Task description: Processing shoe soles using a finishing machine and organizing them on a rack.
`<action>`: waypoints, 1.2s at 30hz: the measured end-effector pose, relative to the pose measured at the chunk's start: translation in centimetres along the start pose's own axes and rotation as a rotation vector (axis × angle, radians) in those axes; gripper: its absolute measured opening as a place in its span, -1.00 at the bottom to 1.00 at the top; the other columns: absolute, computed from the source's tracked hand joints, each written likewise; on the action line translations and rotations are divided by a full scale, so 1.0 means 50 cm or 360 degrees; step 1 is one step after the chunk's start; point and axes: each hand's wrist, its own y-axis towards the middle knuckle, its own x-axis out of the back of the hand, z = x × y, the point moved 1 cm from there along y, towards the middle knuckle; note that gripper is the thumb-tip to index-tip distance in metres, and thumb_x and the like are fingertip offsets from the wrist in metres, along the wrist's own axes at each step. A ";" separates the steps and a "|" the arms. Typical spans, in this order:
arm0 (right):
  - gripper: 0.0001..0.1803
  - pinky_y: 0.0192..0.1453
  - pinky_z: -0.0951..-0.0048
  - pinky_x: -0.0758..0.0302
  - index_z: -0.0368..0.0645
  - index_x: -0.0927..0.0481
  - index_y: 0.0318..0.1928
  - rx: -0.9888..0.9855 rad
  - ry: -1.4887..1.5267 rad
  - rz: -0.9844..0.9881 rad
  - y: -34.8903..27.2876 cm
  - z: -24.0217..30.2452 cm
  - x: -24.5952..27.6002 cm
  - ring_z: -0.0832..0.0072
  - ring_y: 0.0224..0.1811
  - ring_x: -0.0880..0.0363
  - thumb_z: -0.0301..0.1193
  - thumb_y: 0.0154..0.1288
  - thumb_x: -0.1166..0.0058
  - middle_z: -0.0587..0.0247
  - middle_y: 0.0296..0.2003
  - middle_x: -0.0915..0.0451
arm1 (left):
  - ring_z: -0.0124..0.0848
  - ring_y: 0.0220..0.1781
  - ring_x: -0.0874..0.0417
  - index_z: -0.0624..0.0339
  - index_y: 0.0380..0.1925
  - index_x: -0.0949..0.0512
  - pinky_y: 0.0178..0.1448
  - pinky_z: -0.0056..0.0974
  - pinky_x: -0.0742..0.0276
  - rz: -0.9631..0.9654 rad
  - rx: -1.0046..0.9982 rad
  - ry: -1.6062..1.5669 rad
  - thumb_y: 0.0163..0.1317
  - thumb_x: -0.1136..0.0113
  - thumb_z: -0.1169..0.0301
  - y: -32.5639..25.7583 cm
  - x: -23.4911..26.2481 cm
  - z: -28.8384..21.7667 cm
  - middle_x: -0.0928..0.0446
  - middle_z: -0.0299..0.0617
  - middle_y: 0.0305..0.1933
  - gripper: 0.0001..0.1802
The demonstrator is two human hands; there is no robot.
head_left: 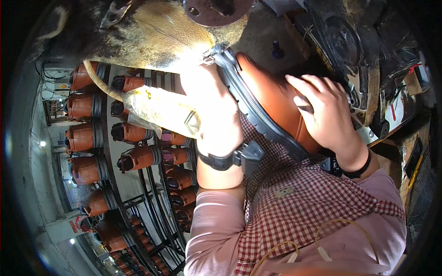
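An orange-brown leather boot [267, 92] with a thick black sole [262, 117] is tilted under the head of a worn yellowish machine [161, 32]. A pale line runs along the sole's edge. My left hand [218, 110] grips the boot's sole side close to the machine's working point; strong lamp glare washes out its fingers. Across the leather upper lies my right hand [327, 110], steadying the boot with bent fingers. Something dark sits at its thumb, too unclear to name. The boot's far side is hidden.
At the left, racks [142, 184] carry several similar brown boots [83, 138]. A pale machine arm [161, 108] extends beside my left hand. Dark greasy machine parts [354, 41] stand at the upper right, near a yellow pencil-like stick [415, 171].
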 end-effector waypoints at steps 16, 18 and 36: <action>-0.58 -0.12 0.20 -0.50 -0.07 -0.49 0.16 0.0052 0.0597 0.0006 0.018 0.003 0.019 0.05 -0.19 -0.55 -0.53 0.28 0.01 0.02 -0.19 -0.56 | -0.09 0.52 0.06 0.30 0.44 0.42 0.52 -0.09 0.16 0.0050 0.0989 -0.2169 0.07 -0.21 0.03 -0.222 -0.048 -0.148 0.15 0.13 0.50 0.22; -0.64 -0.12 0.24 -0.48 -0.10 -0.52 0.12 -0.0224 0.0990 0.0132 0.027 0.017 0.036 0.12 -0.19 -0.57 -0.52 0.33 0.07 0.01 -0.17 -0.55 | -0.15 0.43 -0.15 0.29 0.44 0.28 0.44 -0.12 -0.08 -0.0014 0.0925 -0.2119 0.06 -0.18 0.02 -0.217 -0.060 -0.130 -0.04 0.07 0.42 0.14; -0.62 0.36 0.21 -0.21 -0.11 -0.51 0.17 -0.0060 0.1238 0.0094 0.001 -0.011 0.005 0.10 0.31 -0.34 -0.36 0.50 0.28 -0.06 0.24 -0.40 | -0.38 0.26 -0.38 0.35 0.38 -0.12 0.36 -0.31 -0.23 -0.0016 0.1193 -0.2210 0.28 0.06 0.25 -0.052 0.023 -0.092 -0.32 -0.10 0.32 -0.29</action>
